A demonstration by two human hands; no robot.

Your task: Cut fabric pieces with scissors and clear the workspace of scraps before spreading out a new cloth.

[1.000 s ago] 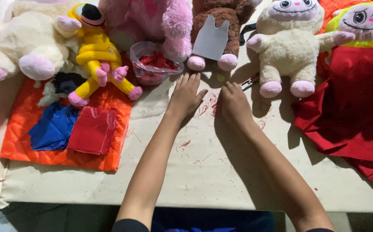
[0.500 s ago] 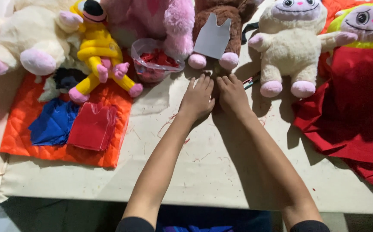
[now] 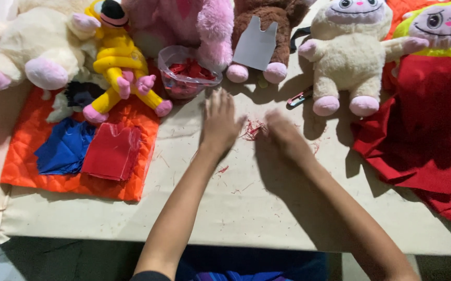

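Now, in the head view, both hands lie flat on the cream cloth table cover (image 3: pixel 267 208), palms down. The left hand (image 3: pixel 219 124) has its fingers stretched out and slightly spread, holding nothing. The right hand (image 3: pixel 283 134) is blurred, so I cannot tell exactly how its fingers stand, but it seems to grip nothing. Between the two hands, just beside the fingertips of both, sits a small heap of red thread scraps (image 3: pixel 252 129) on the cloth. Beyond the left fingers, near them, stands a clear plastic bowl (image 3: pixel 188 72) with red pieces inside. Beyond the right fingers is a brown plush toy (image 3: pixel 267 31) with a grey paper pattern (image 3: pixel 255 46) on it. Well to the left of the left fingers lie a red fabric piece (image 3: pixel 112 151) and a blue fabric piece (image 3: pixel 65 148) on an orange quilted cloth (image 3: pixel 33 140). To the right of the right fingers sits a cream plush toy (image 3: pixel 346 57).
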